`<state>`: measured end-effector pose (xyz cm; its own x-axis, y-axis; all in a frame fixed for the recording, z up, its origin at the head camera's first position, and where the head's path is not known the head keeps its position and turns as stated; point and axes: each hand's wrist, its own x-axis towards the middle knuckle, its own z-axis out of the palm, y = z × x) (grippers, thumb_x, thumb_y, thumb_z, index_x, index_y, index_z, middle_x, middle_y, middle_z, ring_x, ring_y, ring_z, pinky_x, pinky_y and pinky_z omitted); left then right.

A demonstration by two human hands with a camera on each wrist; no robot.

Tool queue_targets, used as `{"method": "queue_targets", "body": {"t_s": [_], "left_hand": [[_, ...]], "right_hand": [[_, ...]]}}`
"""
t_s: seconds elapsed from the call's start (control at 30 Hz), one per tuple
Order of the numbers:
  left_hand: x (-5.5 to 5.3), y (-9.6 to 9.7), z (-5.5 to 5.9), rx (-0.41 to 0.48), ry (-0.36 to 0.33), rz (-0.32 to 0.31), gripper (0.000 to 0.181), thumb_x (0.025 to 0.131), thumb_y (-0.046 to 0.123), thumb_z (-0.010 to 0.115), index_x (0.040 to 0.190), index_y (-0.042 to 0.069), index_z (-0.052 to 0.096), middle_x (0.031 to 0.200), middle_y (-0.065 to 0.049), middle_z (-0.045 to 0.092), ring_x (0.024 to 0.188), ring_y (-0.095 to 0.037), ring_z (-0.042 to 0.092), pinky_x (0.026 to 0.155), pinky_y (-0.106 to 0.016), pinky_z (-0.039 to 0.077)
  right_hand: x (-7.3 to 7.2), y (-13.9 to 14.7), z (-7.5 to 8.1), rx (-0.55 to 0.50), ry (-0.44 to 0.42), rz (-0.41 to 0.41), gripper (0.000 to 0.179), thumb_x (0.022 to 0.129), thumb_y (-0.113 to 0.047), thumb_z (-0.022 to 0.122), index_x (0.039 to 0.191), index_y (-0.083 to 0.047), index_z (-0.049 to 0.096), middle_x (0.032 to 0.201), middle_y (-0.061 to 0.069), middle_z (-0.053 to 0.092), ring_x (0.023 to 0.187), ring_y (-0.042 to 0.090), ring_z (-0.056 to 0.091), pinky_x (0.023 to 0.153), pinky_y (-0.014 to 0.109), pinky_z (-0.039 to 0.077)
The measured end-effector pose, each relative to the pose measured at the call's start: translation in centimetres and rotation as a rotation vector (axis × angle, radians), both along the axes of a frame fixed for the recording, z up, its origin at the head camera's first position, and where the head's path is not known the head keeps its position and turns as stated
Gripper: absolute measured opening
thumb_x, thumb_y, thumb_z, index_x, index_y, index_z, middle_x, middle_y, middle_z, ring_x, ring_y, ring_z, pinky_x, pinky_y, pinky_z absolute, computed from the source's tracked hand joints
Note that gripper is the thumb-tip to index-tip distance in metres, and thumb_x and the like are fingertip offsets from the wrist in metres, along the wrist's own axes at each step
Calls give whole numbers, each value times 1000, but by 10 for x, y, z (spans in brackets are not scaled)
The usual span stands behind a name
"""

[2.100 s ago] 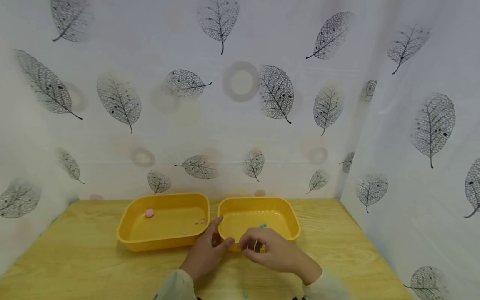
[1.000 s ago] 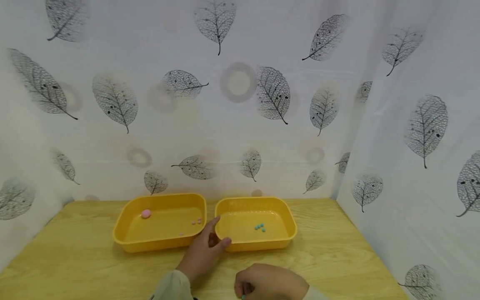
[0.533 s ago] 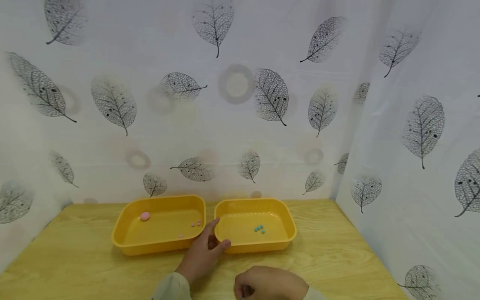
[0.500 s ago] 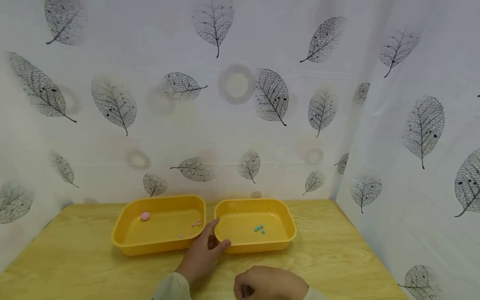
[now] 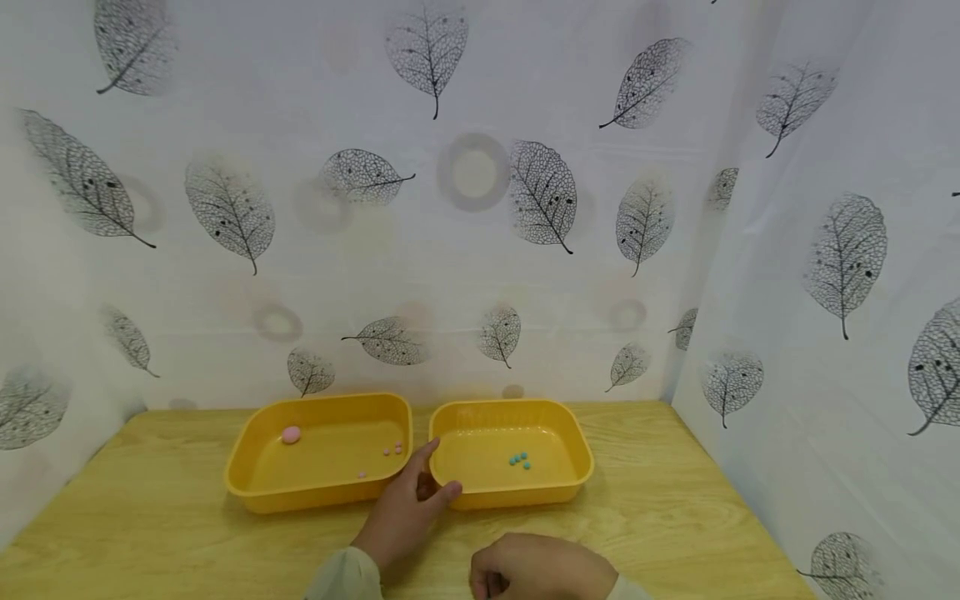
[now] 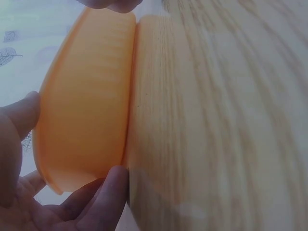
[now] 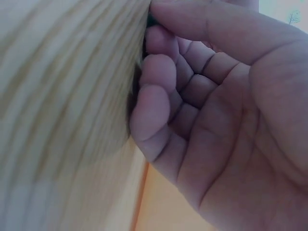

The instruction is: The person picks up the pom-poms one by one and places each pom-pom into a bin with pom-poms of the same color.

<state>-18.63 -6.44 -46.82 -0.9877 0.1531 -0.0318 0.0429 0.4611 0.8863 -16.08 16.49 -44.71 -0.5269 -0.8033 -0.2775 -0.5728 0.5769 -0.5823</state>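
My left hand (image 5: 405,508) grips the left front corner of the right yellow tray (image 5: 510,500). In the left wrist view its fingertips press the orange-looking tray wall (image 6: 91,96) at the rim and low down. Several small teal beads (image 5: 517,459) lie on that tray's floor. My right hand (image 5: 543,567) is down at the table in front of the tray, fingers curled. The right wrist view shows a dark green bead (image 7: 152,20) pinched between thumb and forefinger, mostly hidden, against the wooden surface.
A second yellow tray (image 5: 315,500) stands to the left, with a larger pink oval piece (image 5: 291,434) and several small pink beads (image 5: 398,448) inside. A white leaf-print curtain (image 5: 480,275) closes off the back and sides of the wooden table (image 5: 667,517).
My right hand has come from the right tray's front rim down to the table, onto the teal bead lying there, and then stayed. The left hand keeps its hold on the tray.
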Motion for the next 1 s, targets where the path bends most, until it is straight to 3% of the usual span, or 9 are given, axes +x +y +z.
{"method": "queue_targets", "body": {"t_s": [0.17, 0.4, 0.5, 0.63, 0.87, 1.0], "left_hand": [[0, -1, 1, -2, -1, 4, 86, 95, 57, 68, 164, 23, 30, 98, -2, 57, 89, -19, 53, 82, -42, 46], [0, -2, 1, -14, -1, 16, 85, 94, 60, 67, 163, 24, 32, 111, -3, 62, 97, -20, 56, 92, -51, 50], [-1, -2, 0, -11, 6, 14, 85, 95, 59, 67, 163, 23, 32, 109, -2, 62, 95, -19, 56, 90, -48, 50], [-2, -2, -2, -7, 12, 5, 85, 95, 59, 67, 163, 23, 31, 102, -1, 60, 89, -19, 54, 83, -43, 47], [-2, -2, -4, 23, 14, -19, 87, 95, 59, 66, 164, 21, 29, 98, -1, 60, 84, -18, 53, 76, -39, 45], [-2, -2, -5, 25, 11, -17, 88, 94, 60, 67, 164, 21, 30, 98, -2, 59, 86, -19, 54, 79, -38, 46]], "right_hand": [[0, -1, 0, -6, 47, 2, 7, 100, -29, 68, 93, -27, 68, 78, -24, 59, 68, -7, 54, 62, 17, 50], [-6, -3, 3, -97, 210, -13, 10, 101, -25, 66, 92, -29, 69, 81, -26, 58, 71, -10, 53, 65, 14, 49], [-10, -1, 5, -161, 222, -20, 10, 100, -20, 67, 92, -27, 68, 82, -24, 58, 71, -10, 52, 65, 14, 49], [-13, 3, 11, -234, 317, -19, 11, 95, -11, 69, 93, -22, 69, 83, -22, 58, 72, -8, 52, 67, 13, 48], [-17, 11, 12, -388, 473, -131, 15, 90, -4, 72, 95, -17, 67, 88, -17, 61, 77, 0, 56, 70, 16, 52], [-19, 14, 12, -467, 611, -190, 20, 85, -1, 76, 93, -17, 66, 87, -15, 62, 76, 2, 57, 68, 18, 53]]}}
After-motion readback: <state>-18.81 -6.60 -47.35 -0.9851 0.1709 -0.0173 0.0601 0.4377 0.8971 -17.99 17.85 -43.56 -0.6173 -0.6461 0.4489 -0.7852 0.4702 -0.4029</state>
